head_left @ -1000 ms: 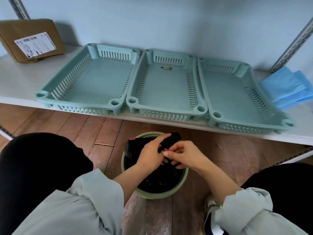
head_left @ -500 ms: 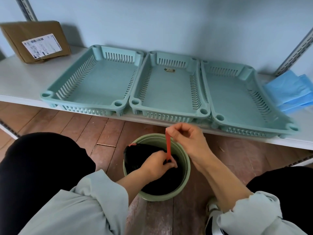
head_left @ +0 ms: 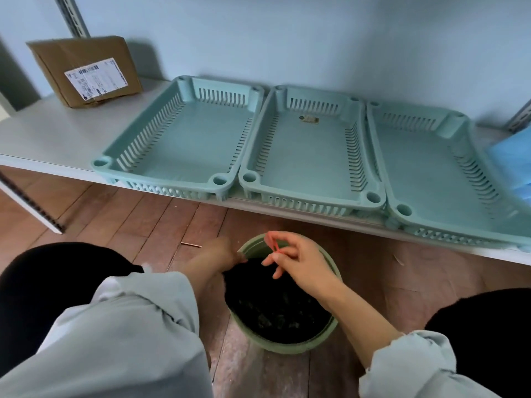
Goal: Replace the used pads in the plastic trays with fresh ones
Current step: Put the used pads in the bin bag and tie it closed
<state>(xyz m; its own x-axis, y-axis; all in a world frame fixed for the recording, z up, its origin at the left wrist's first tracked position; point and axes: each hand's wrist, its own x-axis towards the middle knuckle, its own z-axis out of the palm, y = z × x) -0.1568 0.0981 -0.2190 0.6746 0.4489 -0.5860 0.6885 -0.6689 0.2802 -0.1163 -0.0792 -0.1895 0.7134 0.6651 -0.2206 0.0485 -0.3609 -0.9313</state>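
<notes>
Three pale green plastic trays sit side by side on the white shelf: a left tray, a middle tray and a right tray. None holds a pad. Blue pads lie stacked at the far right of the shelf. Below, on the floor, a green bin holds a black bag. My left hand grips the bag's edge at the bin's left rim. Above the bin, my right hand pinches a thin red band.
A cardboard box with a label leans against the wall at the shelf's back left. Metal shelf uprights run up the wall. My knees in black frame the bin on the wooden floor.
My right hand has pulled the red band free of the bag and lowered it over the bin. My left hand has shifted from the bag's middle to its left edge.
</notes>
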